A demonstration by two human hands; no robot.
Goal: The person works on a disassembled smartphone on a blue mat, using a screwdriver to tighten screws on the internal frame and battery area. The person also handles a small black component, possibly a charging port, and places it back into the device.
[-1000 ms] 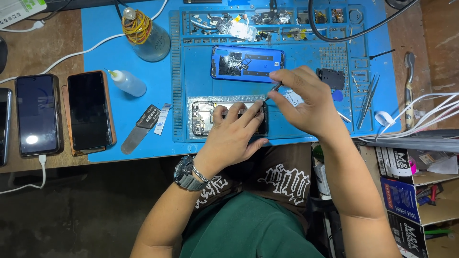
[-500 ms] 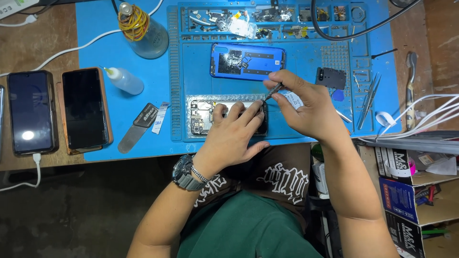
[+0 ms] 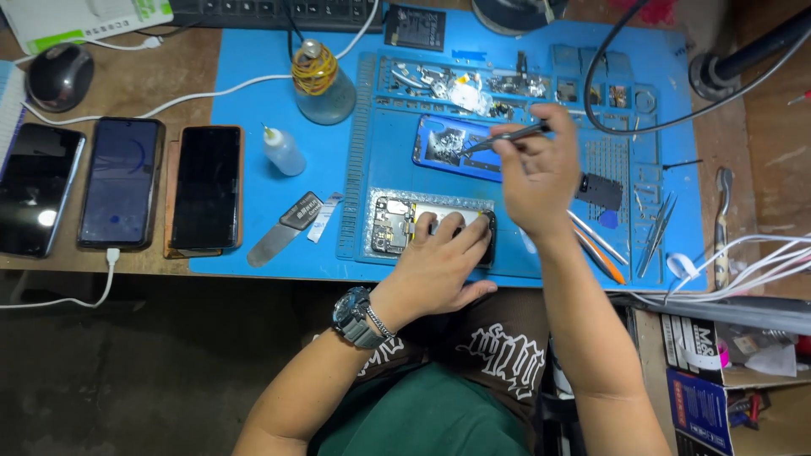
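Observation:
My left hand point(image 3: 443, 262) lies flat on an opened phone point(image 3: 393, 226) with its circuit board bared, on the blue work mat point(image 3: 262, 84). My right hand point(image 3: 541, 173) is raised above the mat and grips metal tweezers point(image 3: 507, 136) whose tips point left over a blue phone back cover point(image 3: 441, 148). A wristwatch point(image 3: 359, 317) is on my left wrist.
Three dark phones point(image 3: 122, 192) lie at the left, beside a mouse point(image 3: 59, 74). A glass bottle point(image 3: 323, 80), a small white squeeze bottle point(image 3: 281, 150) and a metal pry tool point(image 3: 285, 226) stand on the mat. Spare tweezers point(image 3: 657, 228), small parts point(image 3: 473, 89) and cables point(image 3: 743, 253) crowd the right.
My right hand has lifted off the opened phone and moved up over the blue back cover with the tweezers. My left hand stays pressed on the opened phone.

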